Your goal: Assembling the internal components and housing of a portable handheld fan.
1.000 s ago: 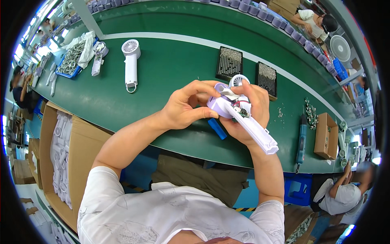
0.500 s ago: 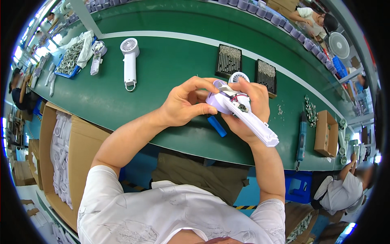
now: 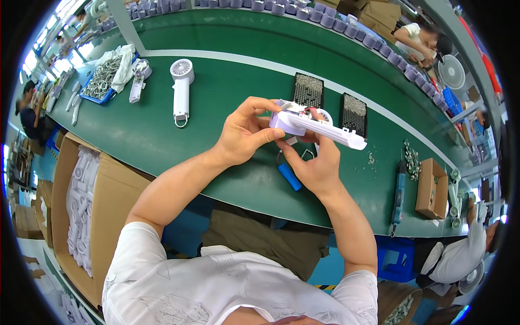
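Observation:
My left hand (image 3: 241, 132) is closed on the purple ring-shaped head of an opened handheld fan (image 3: 336, 134), thumb below and forefinger on top. The fan's white handle shell points right, and red wires show near its round fan wheel. My right hand (image 3: 317, 165) is closed beneath the fan, fingers partly hidden behind the handle, thumb tip near the purple part. Just below the thumb is a blue cylindrical battery (image 3: 290, 177) with a thin wire leading up toward the fan. A small metal loop (image 3: 308, 155) shows beside the right thumb.
A white handheld fan (image 3: 182, 89) and a partly opened fan (image 3: 140, 81) lie left, near a blue tray of metal rings (image 3: 103, 81). Two black trays of screws (image 3: 309, 89) stand beyond my hands. Right are a power screwdriver (image 3: 398, 195) and cardboard box (image 3: 432, 189); a carton of white shells (image 3: 116, 216) is at left.
The fan has turned so its handle lies more level, pointing right. My right hand has shifted from gripping its side to below it, with the thumb now near the purple part.

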A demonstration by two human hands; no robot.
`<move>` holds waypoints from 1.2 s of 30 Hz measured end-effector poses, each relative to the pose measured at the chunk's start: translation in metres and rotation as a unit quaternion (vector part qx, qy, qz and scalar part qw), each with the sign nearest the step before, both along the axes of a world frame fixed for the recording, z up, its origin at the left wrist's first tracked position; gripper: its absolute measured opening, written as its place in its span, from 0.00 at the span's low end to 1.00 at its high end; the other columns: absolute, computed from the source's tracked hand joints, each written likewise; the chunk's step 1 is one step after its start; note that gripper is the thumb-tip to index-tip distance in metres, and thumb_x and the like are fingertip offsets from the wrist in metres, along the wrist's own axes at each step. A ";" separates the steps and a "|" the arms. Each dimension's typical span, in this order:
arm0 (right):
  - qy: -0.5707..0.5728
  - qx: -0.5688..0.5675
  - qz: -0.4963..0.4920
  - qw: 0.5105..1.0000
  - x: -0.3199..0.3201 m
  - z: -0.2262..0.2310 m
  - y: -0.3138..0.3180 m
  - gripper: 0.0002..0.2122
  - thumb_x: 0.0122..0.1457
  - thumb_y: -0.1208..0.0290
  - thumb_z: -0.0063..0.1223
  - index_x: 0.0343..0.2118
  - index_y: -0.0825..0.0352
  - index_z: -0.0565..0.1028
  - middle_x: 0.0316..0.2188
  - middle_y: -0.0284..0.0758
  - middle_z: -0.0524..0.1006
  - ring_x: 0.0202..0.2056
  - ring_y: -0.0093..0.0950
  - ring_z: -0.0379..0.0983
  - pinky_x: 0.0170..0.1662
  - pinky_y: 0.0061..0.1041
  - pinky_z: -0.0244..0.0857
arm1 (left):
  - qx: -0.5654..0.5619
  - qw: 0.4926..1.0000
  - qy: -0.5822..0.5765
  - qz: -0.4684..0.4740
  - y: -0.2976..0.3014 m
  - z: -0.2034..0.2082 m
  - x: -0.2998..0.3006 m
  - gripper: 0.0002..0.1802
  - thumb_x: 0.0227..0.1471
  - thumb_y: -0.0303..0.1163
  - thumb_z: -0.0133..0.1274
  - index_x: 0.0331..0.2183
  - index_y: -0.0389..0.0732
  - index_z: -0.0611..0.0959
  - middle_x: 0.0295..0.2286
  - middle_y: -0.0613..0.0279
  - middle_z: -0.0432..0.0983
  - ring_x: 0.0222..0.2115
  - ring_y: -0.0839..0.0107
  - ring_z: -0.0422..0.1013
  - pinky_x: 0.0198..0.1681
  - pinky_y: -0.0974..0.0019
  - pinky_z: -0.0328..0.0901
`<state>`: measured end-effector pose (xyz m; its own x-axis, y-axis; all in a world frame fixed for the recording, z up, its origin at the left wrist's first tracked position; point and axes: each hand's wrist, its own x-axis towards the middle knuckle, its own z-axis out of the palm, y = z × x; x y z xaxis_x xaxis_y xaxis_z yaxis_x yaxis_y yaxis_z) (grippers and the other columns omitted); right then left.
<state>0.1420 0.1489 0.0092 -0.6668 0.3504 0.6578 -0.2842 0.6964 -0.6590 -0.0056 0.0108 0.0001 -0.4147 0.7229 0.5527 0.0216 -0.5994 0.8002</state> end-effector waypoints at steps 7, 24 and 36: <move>-0.026 0.047 -0.016 0.998 0.002 0.002 0.007 0.31 0.51 0.71 0.74 0.57 0.73 0.72 0.45 0.42 0.81 0.41 0.34 0.82 0.41 0.30 0.76 | 0.007 1.000 0.004 0.015 0.003 -0.001 -0.003 0.22 0.57 0.15 0.58 0.52 0.38 0.73 0.55 0.52 0.69 0.46 0.58 0.79 0.46 0.61 0.79; 0.065 0.176 0.046 0.981 -0.001 0.011 0.006 0.19 0.46 0.75 0.74 0.43 0.66 0.81 0.40 0.40 0.81 0.41 0.40 0.79 0.44 0.36 0.74 | 0.066 0.933 0.324 0.145 -0.015 0.021 -0.011 0.26 0.46 0.20 0.70 0.47 0.39 0.79 0.58 0.36 0.64 0.57 0.46 0.69 0.57 0.50 0.72; -0.026 0.077 0.101 0.992 0.001 0.001 0.007 0.28 0.49 0.76 0.73 0.55 0.70 0.75 0.48 0.41 0.80 0.48 0.37 0.78 0.50 0.32 0.73 | 0.012 0.974 0.196 0.111 -0.036 0.001 -0.020 0.24 0.50 0.13 0.63 0.48 0.36 0.75 0.59 0.46 0.62 0.55 0.61 0.71 0.53 0.60 0.74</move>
<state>0.1431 0.1561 0.0100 -0.7480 0.1052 0.6553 -0.3954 0.7224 -0.5673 -0.0253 -0.0255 0.0010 -0.3136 0.6242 0.7155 0.4544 -0.5630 0.6903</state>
